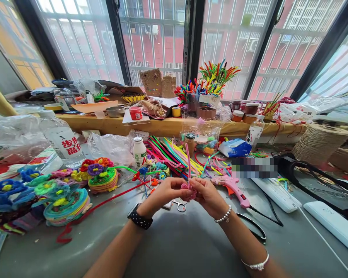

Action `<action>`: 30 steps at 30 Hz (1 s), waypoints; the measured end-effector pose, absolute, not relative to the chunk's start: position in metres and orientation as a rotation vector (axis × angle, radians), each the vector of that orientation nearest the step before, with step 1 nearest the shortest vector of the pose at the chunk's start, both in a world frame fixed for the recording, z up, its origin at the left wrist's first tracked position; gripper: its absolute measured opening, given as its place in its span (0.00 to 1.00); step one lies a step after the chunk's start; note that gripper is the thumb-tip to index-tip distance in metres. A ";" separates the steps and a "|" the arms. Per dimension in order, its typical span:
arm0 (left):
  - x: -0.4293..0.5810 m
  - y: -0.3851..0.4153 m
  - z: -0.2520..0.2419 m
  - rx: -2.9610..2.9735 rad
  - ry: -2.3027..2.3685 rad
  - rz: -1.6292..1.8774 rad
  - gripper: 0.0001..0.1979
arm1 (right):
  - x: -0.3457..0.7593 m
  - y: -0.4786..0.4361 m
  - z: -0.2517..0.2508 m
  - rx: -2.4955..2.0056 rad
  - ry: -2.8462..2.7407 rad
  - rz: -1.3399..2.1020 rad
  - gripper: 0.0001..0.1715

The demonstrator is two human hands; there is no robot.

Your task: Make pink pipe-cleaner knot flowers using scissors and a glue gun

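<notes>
In the middle of the view, a pink pipe cleaner (188, 160) is bent into small loops at its lower part, and its free end stands upright. My left hand (171, 191) pinches the looped part from the left, fingers closed. From the other side my right hand (205, 193) grips the same pipe cleaner near the base of the upright end, fingers also closed. The fingertips cover part of the loops. Just below the hands lie scissors (181, 206), their blades partly hidden. A pink glue gun (234, 189) rests to the right of my right hand.
Behind the hands lies a pile of coloured pipe cleaners (174, 154). Finished pipe-cleaner flowers (60, 200) fill the left side, beside a large plastic bottle (62, 141). A white power strip (278, 193), cables and a twine spool (320, 143) occupy the right.
</notes>
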State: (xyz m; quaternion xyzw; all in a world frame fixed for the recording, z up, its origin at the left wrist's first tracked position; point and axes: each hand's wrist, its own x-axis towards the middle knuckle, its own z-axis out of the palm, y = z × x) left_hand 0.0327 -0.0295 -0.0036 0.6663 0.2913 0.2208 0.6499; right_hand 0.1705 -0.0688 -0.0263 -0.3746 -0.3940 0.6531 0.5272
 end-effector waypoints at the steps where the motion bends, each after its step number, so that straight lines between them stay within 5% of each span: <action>1: 0.033 -0.029 -0.004 1.504 0.656 0.506 0.10 | 0.172 -0.068 -0.027 -0.906 -0.952 1.543 0.18; 6: 0.032 -0.028 -0.007 1.459 0.666 0.568 0.11 | 0.185 -0.065 -0.026 -1.017 -1.096 1.338 0.17; 17: 0.033 -0.030 -0.001 1.451 0.674 0.549 0.12 | 0.188 -0.067 -0.022 -0.963 -1.138 1.524 0.16; 30: 0.033 -0.027 -0.004 1.347 0.866 0.706 0.13 | 0.185 -0.064 -0.025 -1.228 -1.351 0.987 0.19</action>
